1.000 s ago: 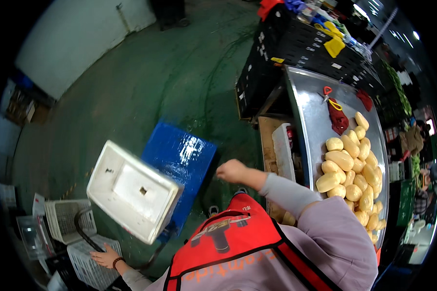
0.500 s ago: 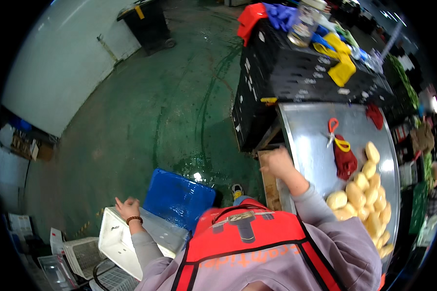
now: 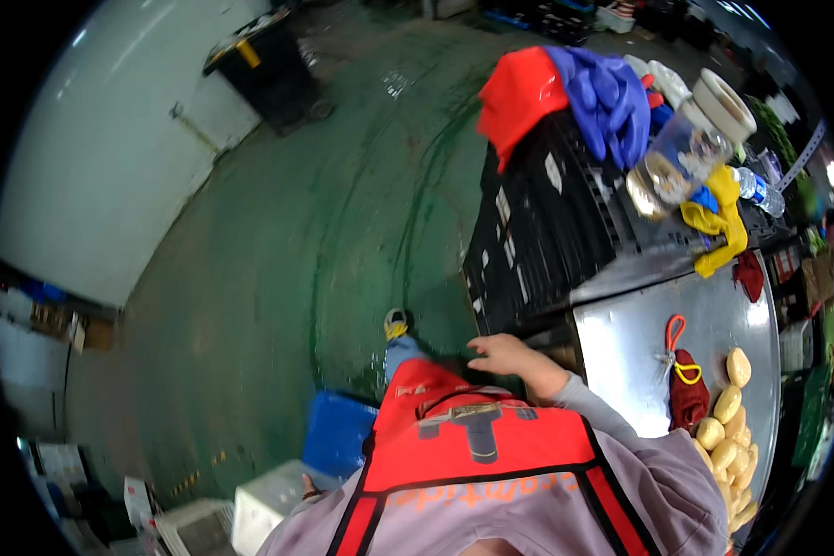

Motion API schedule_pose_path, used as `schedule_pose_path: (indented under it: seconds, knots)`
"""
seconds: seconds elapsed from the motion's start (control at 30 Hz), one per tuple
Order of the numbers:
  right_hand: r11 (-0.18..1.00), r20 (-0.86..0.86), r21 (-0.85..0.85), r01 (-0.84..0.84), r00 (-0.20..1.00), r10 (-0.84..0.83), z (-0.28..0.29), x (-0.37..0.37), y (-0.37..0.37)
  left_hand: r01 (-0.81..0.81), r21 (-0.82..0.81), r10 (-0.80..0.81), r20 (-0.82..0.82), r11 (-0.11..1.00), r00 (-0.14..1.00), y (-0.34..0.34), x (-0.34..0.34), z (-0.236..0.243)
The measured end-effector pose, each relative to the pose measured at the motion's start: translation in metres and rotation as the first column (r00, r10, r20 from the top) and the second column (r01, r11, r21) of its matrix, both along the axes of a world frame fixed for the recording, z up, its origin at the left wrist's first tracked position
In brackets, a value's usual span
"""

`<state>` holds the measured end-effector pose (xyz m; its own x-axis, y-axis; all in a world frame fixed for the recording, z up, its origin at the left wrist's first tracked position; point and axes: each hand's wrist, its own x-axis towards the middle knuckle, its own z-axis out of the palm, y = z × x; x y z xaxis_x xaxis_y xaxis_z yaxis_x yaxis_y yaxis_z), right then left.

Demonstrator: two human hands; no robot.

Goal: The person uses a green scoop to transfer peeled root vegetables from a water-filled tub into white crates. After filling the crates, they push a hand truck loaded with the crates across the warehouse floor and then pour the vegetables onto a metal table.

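Note:
My right hand (image 3: pixel 510 357) is held out in front of my red apron (image 3: pixel 486 445), fingers loosely stretched, with nothing in it. It hangs beside the near left corner of the metal table (image 3: pixel 621 380). Only a bit of my left hand (image 3: pixel 309 486) shows, low by the white bin (image 3: pixel 269 500) and the blue crate (image 3: pixel 335 434); my sleeve and apron hide most of it. On the table lie several peeled potatoes (image 3: pixel 727 454), a dark red net bag (image 3: pixel 688 403) and scissors (image 3: pixel 680 352) with red and yellow handles.
Stacked black crates (image 3: pixel 547 232) stand ahead on the right, topped by purple gloves (image 3: pixel 607 102), a red cloth (image 3: pixel 524 93), a clear jar (image 3: pixel 681 162), a yellow glove (image 3: pixel 718 222) and a plastic bottle (image 3: pixel 760 192). A black wheeled bin (image 3: pixel 269 74) stands far left on the wet green floor (image 3: pixel 250 278).
My body has stepped forward, one foot now ahead. The crates look nearer, and the white bin and blue crate have slipped lower in view. My left hand has dropped back, mostly out of sight.

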<state>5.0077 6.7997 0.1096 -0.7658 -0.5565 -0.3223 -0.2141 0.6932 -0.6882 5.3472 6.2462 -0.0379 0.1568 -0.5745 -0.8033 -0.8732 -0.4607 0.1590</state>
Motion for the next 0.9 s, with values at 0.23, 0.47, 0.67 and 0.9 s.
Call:
schedule_pose_path:
  seconds: [0.23,0.47,0.67,0.9]
  knots:
    - [0.969,0.25,-0.166,0.183,0.958,-0.139,-0.104,-0.215,-0.132,0.668,-0.373,-0.742,-0.089,0.644,0.665,-0.131,-0.359,0.004]
    - [0.924,0.269,0.322,0.205,0.916,-0.297,-0.196,-0.357,-0.08,0.712,-0.678,-0.868,0.228,0.183,0.44,-0.05,-0.628,0.111]
    - [0.864,0.146,0.478,0.159,0.955,-0.257,-0.213,-0.549,-0.052,0.588,-0.807,-0.994,-0.019,-0.05,-0.112,0.056,-0.876,0.087]
    - [0.958,-0.143,0.059,0.282,0.952,-0.271,-0.129,-0.794,-0.073,0.84,-0.542,-0.999,0.047,-0.032,-0.008,0.107,-1.043,0.034]
